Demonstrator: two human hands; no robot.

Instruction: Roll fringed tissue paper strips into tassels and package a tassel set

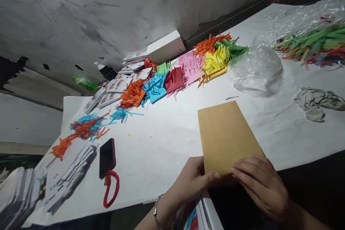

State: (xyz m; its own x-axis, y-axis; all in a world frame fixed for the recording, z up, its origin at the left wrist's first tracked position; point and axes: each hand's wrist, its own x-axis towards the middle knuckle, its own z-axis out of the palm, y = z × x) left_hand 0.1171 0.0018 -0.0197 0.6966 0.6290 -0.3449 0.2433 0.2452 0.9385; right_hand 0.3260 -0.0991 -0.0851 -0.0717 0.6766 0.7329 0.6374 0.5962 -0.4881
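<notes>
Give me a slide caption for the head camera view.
Both hands, left hand and right hand, hold a brown envelope at the table edge beside coloured paper fringes.

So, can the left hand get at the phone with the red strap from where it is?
Probably yes: the left hand pinches the brown envelope, and only bare white paper lies between it and the phone.

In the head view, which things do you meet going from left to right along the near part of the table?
Grey card stacks → dark phone with red loop → left hand → brown envelope → right hand.
</notes>
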